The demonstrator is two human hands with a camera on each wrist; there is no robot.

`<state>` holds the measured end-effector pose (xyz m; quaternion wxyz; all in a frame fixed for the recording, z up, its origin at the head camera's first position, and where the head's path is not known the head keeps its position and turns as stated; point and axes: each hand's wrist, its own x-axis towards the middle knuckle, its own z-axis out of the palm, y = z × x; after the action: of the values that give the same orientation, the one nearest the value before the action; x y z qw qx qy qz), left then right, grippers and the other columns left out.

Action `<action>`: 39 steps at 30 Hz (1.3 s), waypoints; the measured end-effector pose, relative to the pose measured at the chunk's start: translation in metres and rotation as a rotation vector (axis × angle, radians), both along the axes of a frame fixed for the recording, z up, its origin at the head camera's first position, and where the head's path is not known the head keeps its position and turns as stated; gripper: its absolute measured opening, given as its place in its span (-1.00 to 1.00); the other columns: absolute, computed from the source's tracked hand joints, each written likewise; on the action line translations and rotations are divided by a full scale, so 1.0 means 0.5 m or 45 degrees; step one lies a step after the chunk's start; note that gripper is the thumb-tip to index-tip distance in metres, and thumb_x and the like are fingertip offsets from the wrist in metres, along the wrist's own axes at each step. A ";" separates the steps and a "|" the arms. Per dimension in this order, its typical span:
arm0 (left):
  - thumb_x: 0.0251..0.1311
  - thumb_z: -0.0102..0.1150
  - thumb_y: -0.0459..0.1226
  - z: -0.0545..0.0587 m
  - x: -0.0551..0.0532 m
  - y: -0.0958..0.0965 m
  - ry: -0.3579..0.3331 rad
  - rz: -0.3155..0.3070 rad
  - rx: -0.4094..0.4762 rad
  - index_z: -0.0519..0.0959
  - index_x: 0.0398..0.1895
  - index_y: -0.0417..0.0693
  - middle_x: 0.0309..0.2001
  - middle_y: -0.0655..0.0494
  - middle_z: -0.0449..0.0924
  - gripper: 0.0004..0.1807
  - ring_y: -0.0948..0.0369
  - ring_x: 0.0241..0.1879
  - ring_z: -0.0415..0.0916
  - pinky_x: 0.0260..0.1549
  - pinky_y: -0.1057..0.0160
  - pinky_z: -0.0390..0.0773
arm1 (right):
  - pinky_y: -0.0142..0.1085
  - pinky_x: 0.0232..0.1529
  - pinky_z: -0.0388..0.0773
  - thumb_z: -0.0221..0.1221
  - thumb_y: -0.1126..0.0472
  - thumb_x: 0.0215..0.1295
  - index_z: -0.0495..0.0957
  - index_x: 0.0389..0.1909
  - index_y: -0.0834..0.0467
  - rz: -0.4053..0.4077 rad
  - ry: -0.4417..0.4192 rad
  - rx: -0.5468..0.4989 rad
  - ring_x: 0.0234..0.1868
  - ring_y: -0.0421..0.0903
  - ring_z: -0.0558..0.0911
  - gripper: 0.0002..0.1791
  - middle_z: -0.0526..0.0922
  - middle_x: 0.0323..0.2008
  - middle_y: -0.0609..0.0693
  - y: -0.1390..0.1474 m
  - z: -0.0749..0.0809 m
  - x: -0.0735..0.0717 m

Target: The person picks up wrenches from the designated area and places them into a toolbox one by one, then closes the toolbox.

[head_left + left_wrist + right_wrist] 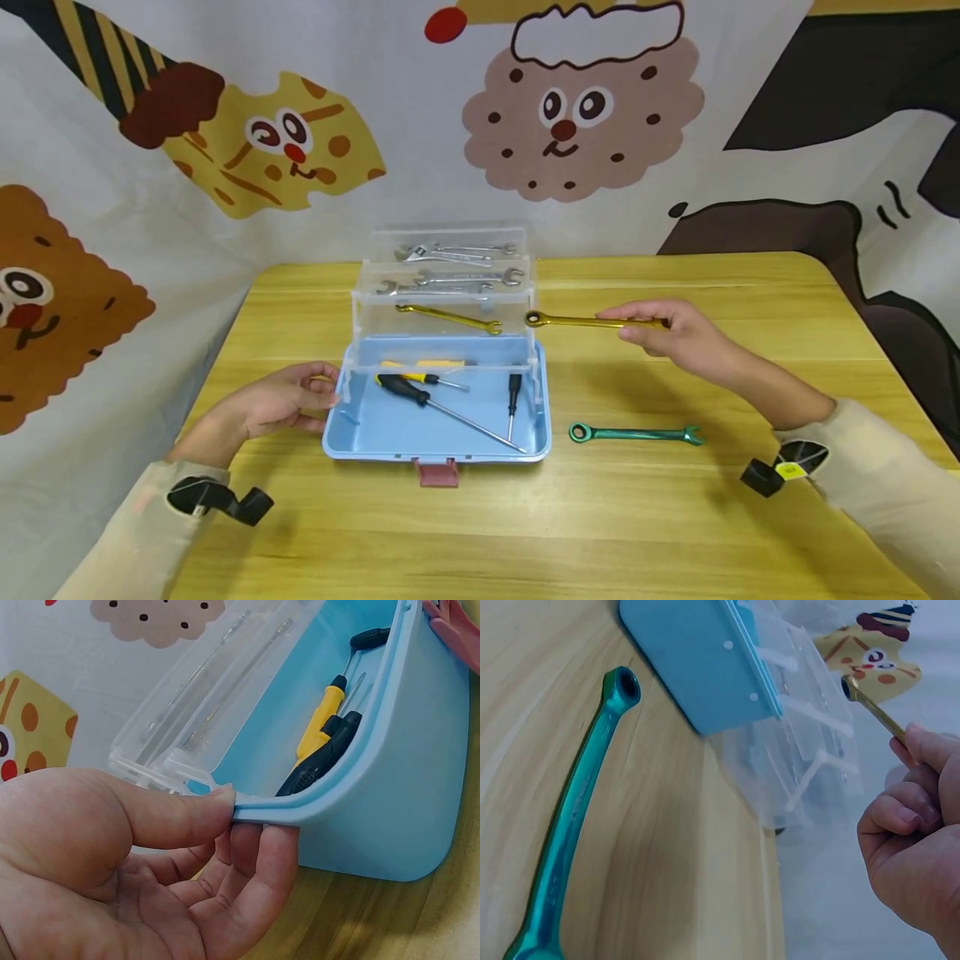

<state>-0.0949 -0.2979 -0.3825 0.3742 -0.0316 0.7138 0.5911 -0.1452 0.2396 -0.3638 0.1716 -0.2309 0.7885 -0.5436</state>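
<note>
The right hand (672, 332) is gripping a gold ratchet wrench (570, 320) between thumb and fingers; its ring end is pointing left, near the right end of the clear trays (375, 325). The left hand (287, 401) is pinching the left rim of the blue toolbox (397, 433). A second gold wrench (450, 317) is lying in the nearest tray, silver wrenches (471, 277) occupying the farther ones. Screwdrivers (401, 387) are resting inside the toolbox. A green wrench (637, 434) is lying on the table (615, 533), right of the toolbox.
</note>
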 end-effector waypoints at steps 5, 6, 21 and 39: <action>0.46 0.06 -0.43 -0.002 -0.002 -0.001 -0.005 -0.006 0.008 0.22 0.21 -0.38 -0.12 0.01 0.52 -0.62 0.15 -0.12 0.59 -0.08 0.08 0.69 | -0.25 -0.65 0.22 0.13 0.25 0.53 0.57 0.24 0.23 0.014 0.040 0.021 -0.68 -0.05 0.13 -0.65 0.14 -0.68 -0.09 -0.026 0.006 -0.006; 0.46 0.06 -0.43 -0.002 -0.002 -0.001 -0.005 -0.006 0.008 0.22 0.21 -0.38 -0.12 0.01 0.52 -0.62 0.15 -0.12 0.59 -0.08 0.08 0.69 | -0.25 -0.65 0.23 0.14 0.24 0.52 0.58 0.24 0.22 0.014 0.051 0.027 -0.67 -0.06 0.15 -0.65 0.24 -0.64 -0.10 -0.031 0.008 -0.008; 0.46 0.08 -0.42 0.003 0.001 0.000 0.006 -0.010 0.013 0.22 0.22 -0.40 -0.11 0.01 0.54 -0.60 0.15 -0.11 0.60 -0.08 0.09 0.69 | -0.37 -0.59 0.23 0.18 0.23 0.50 0.63 0.21 0.13 0.019 0.054 0.034 -0.60 -0.12 0.22 -0.67 0.55 -0.18 0.09 -0.119 0.025 -0.022; 0.47 0.08 -0.40 0.006 0.002 0.000 0.004 -0.032 0.031 0.22 0.21 -0.40 -0.09 0.01 0.57 -0.61 0.13 -0.08 0.61 -0.05 0.08 0.68 | -0.26 -0.03 0.56 0.18 0.27 0.49 0.63 0.20 0.19 0.109 0.076 0.003 0.09 -0.09 0.56 -0.68 0.61 0.24 0.05 -0.240 0.026 -0.028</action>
<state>-0.0939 -0.2980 -0.3797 0.3807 -0.0173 0.7075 0.5951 -0.1593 0.1197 -0.3507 0.1713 -0.2803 0.7833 -0.5278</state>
